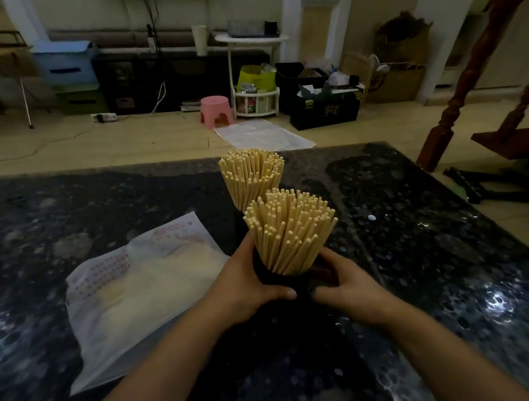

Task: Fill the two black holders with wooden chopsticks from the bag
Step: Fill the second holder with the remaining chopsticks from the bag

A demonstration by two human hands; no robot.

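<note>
The scene is dim overall, with a murky, yellowish cast. The brightest patch is the pale floor [91, 142] toward twelve o'clock, softly lit from the far room. The dark speckled countertop [421, 250] swallows most light, yet carries white glare spots at about four o'clock and at nine o'clock near the frame edges. The chopsticks [288, 230] at the centre stand out pale and fairly sharp against the black. Toward ten and two o'clock the background goes soft and smeared. Wide-angle distortion bends straight lines at the edges, and the corners darken noticeably.
</note>
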